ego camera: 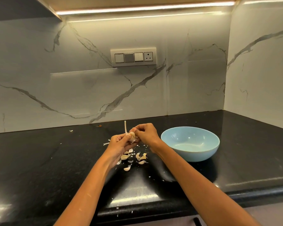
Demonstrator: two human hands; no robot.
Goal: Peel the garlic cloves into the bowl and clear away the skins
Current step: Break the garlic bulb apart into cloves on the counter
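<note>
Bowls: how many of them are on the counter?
1. The light blue bowl stands on the black counter, just beside the right hand. It looks empty. Nothing in view seems able to hide another bowl.

Both hands (119,144) (145,134) raised, fingers (137,128) curled

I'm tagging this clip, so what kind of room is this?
Most likely a home kitchen: a black countertop against a marble-look backsplash, a switch panel on the wall, and hands breaking a garlic bulb beside a blue bowl.
</note>
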